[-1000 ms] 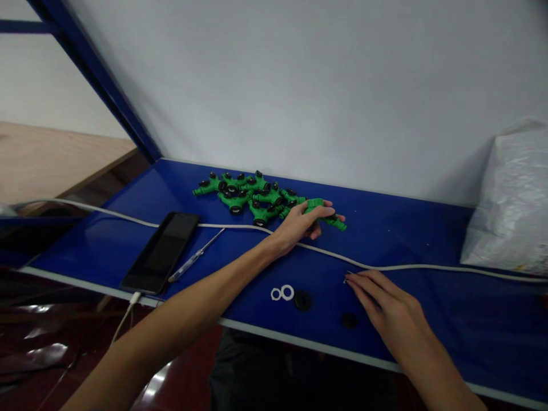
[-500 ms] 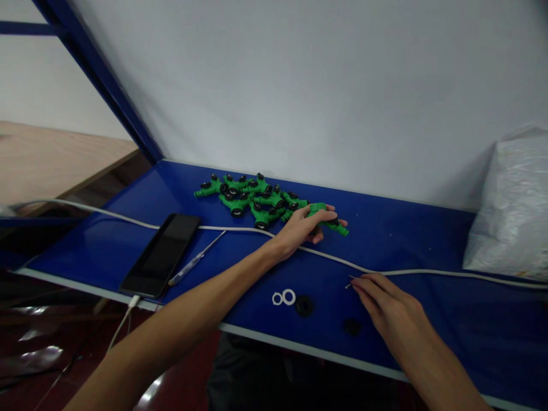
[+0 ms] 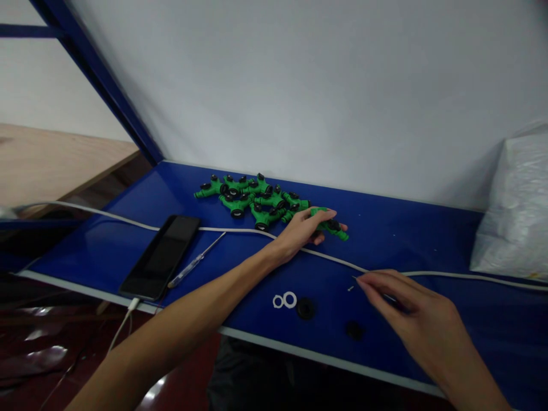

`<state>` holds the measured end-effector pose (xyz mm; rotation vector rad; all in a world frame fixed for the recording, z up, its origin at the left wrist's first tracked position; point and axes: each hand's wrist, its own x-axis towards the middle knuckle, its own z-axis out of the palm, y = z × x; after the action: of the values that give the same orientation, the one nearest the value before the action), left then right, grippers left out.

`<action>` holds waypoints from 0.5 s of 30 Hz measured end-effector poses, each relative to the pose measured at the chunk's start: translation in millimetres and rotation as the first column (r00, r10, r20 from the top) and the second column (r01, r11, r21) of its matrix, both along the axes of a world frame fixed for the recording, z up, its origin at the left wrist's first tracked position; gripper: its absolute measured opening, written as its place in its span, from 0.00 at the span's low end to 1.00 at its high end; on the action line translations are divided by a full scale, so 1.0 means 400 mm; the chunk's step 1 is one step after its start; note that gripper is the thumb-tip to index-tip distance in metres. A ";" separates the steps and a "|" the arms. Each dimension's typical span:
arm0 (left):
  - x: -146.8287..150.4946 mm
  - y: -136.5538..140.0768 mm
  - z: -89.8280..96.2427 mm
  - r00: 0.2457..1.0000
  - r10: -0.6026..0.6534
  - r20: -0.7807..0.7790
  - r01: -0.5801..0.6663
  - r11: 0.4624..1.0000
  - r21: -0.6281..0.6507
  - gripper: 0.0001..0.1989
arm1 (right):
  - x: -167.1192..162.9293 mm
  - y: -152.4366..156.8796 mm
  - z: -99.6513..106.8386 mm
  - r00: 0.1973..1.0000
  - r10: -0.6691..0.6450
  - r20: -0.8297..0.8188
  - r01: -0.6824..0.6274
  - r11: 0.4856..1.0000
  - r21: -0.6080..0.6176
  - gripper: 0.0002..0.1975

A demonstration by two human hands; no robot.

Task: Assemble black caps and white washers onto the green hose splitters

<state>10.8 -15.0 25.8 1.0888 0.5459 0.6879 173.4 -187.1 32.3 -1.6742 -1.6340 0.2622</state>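
Observation:
My left hand (image 3: pixel 295 233) is closed around a green Y-shaped hose splitter (image 3: pixel 334 228) with black parts, just right of a pile of similar green splitters (image 3: pixel 270 198). Over the front right of the blue table, my right hand (image 3: pixel 413 305) pinches with thumb and fingertips. A thin, light metal piece (image 3: pixel 355 278) sticks out at those fingertips, too small to name. Below it lies a tiny screw-like piece (image 3: pixel 350 288). Two white rings (image 3: pixel 290 299), a black ring (image 3: pixel 305 308) and a small black part (image 3: pixel 354 330) lie between my arms.
A white cable (image 3: pixel 334 258) runs across the blue table (image 3: pixel 411 245), passing under my left wrist. On the left are a phone (image 3: pixel 160 257) with a charging lead and a clear-handled screwdriver (image 3: pixel 194 262). A wrapped plastic bag (image 3: pixel 514 211) stands at the right, against the wall.
My right hand has shifted slightly right, and the tiny screw-like piece now shows apart from its fingertips. The splitter in my left hand has tilted lower.

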 end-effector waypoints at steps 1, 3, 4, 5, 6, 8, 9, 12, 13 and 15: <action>0.000 -0.002 0.002 1.000 0.000 -0.009 0.000 1.000 0.006 0.21 | -0.008 0.013 0.018 0.994 -0.021 -0.107 0.018 0.999 -0.029 0.09; 0.000 -0.007 0.007 0.999 0.013 -0.038 -0.012 1.000 0.016 0.21 | -0.023 0.046 0.045 0.935 -0.092 -0.343 0.059 0.993 -0.107 0.12; 0.000 -0.010 0.010 0.998 0.021 -0.058 -0.020 1.000 0.019 0.21 | -0.028 0.065 0.053 0.887 -0.124 -0.444 0.069 0.988 -0.139 0.13; 0.000 -0.012 0.012 0.996 0.031 -0.079 -0.029 0.999 0.023 0.20 | -0.033 0.083 0.058 0.839 -0.152 -0.523 0.078 0.984 -0.161 0.15; 0.001 -0.014 0.014 0.994 0.041 -0.097 -0.039 0.999 0.029 0.20 | -0.038 0.101 0.060 0.794 -0.170 -0.583 0.084 0.982 -0.172 0.16; 0.002 -0.017 0.015 0.991 0.056 -0.121 -0.050 0.998 0.048 0.20 | -0.044 0.130 0.057 0.731 -0.182 -0.658 0.090 0.981 -0.171 0.18; 0.003 -0.017 0.013 0.990 0.063 -0.125 -0.056 0.997 0.061 0.20 | -0.047 0.141 0.053 0.714 -0.181 -0.677 0.092 0.982 -0.166 0.18; 0.006 -0.016 0.005 0.986 0.089 -0.141 -0.074 0.991 0.111 0.18 | -0.049 0.158 0.042 0.697 -0.185 -0.693 0.098 0.982 -0.163 0.19; 0.007 -0.016 0.001 0.983 0.098 -0.155 -0.077 0.988 0.132 0.17 | -0.049 0.161 0.039 0.695 -0.194 -0.693 0.105 0.980 -0.169 0.19; 0.007 -0.016 -0.008 0.975 0.110 -0.195 -0.075 0.981 0.181 0.17 | -0.049 0.163 0.034 0.683 -0.220 -0.696 0.120 0.974 -0.190 0.20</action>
<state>13.8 -21.2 22.7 1.3117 0.7278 0.7188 153.8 -121.8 45.8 -1.5176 -0.8713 0.8326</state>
